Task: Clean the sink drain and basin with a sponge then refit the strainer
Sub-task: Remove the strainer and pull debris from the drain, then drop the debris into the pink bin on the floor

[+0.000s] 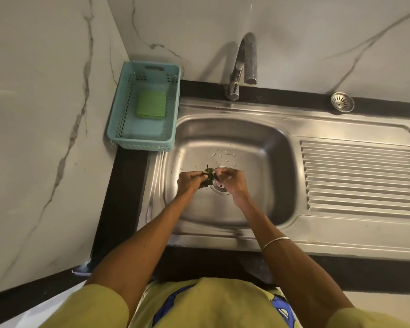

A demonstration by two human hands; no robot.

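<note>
Starting at the left, we see the blue basket [142, 107] standing on the worktop at the sink's back left corner, and the green sponge [151, 104] lying flat inside it, touched by neither hand; from that we judge the scrubbing of drain and basin has not begun, or at least is not the step in hand. Moving right into the basin [265, 147], our left hand [190, 179] is closed around a small clump of dark green debris [208, 177], fingers curled tight on it just at the left edge of the drain opening [220, 185]. Our right hand [231, 182] sits directly over the drain, thumb and fingertips pinched together at the same clump; whether it grips the debris itself or only picks at it we cannot tell, since the fingers hide the contact. A few water drops lie on the basin floor just behind the drain, and the tap [243, 62] at the back edge is not running. The drain stands open without its insert, so removal of the strainer is done. Further right, the strainer [342, 102] rests on the dark worktop strip behind the drainboard, near the back right corner, well apart from the drain. We take this as the clearing of waste: sponge work on drain and basin, and refitting the strainer, all remain.
</note>
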